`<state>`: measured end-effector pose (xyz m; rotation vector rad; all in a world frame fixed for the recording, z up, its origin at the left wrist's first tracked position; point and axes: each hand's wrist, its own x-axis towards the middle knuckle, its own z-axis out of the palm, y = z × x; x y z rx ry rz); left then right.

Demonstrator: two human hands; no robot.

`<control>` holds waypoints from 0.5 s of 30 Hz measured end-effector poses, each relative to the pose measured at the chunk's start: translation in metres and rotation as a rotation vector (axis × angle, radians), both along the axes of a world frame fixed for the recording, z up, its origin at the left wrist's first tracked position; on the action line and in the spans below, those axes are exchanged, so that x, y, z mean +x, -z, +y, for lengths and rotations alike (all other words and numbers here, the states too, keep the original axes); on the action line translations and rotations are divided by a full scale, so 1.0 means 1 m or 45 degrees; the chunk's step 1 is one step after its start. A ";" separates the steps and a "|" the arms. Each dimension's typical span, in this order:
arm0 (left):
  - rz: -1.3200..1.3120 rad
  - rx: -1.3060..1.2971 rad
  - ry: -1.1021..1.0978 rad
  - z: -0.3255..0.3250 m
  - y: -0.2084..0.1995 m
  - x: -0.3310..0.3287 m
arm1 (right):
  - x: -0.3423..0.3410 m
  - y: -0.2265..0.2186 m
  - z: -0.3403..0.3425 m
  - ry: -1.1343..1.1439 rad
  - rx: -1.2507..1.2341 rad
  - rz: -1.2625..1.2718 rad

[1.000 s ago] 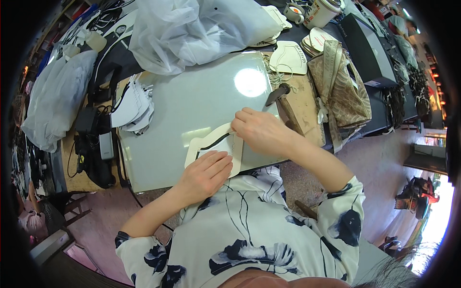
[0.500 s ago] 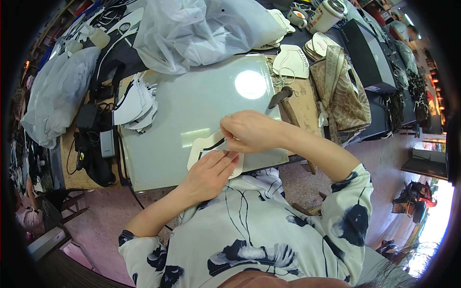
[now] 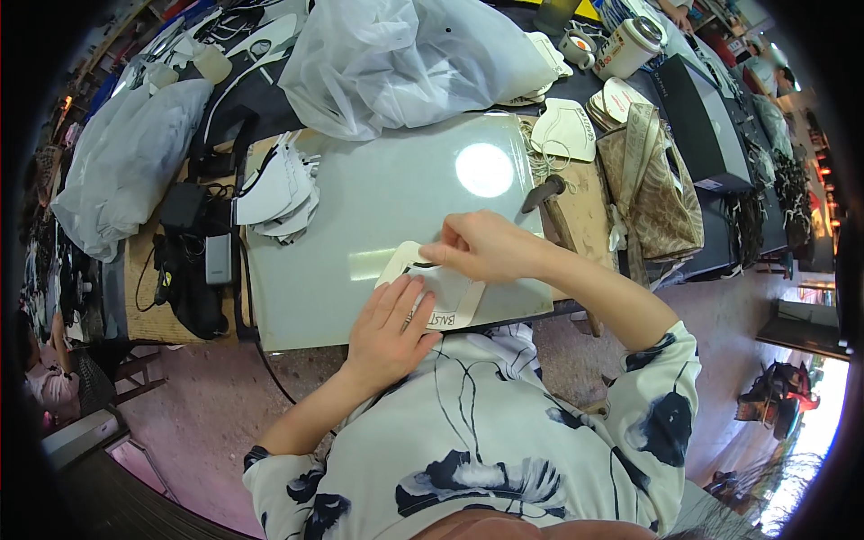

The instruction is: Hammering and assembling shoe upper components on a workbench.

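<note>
A cream shaped cut piece point(image 3: 468, 308) lies on a smooth grey board point(image 3: 360, 193) close to my body, with a smaller white piece point(image 3: 448, 288) on top of it. A short black edge shows near my right thumb. My left hand point(image 3: 389, 328) rests flat with fingers stretched over the left side of the pieces. Over their upper edge, my right hand point(image 3: 486, 247) is closed, fingers curled and thumb pressed down. What its fingertips pinch is hidden. A stack of white cut pieces point(image 3: 279, 198) with black edges sits at the board's left.
A hammer point(image 3: 556, 211) lies at the board's right edge, near string point(image 3: 544, 162) and more cream pieces point(image 3: 565, 130). Beyond are a patterned bag point(image 3: 661, 189), a dark box point(image 3: 702, 121) and a mug point(image 3: 628, 49). A large plastic bag point(image 3: 405, 67) covers the back; a power bank point(image 3: 219, 259) lies left.
The view has shifted slightly. My left hand has slid left and down off part of the pieces, uncovering more of their right side. My right hand stays closed at the upper edge.
</note>
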<state>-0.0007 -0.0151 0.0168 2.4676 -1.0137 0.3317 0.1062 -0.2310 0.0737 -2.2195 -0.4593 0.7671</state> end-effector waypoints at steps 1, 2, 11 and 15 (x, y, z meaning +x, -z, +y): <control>-0.004 0.005 -0.004 -0.002 -0.001 0.002 | 0.003 -0.003 0.002 -0.004 0.005 -0.004; 0.026 0.010 -0.007 -0.004 -0.003 0.005 | 0.006 -0.005 0.004 -0.027 -0.159 0.022; 0.059 0.098 -0.028 -0.009 0.002 0.010 | 0.005 0.002 -0.010 -0.154 -0.106 -0.035; 0.068 0.106 -0.057 -0.007 0.004 0.010 | 0.005 -0.004 -0.019 -0.269 -0.092 -0.252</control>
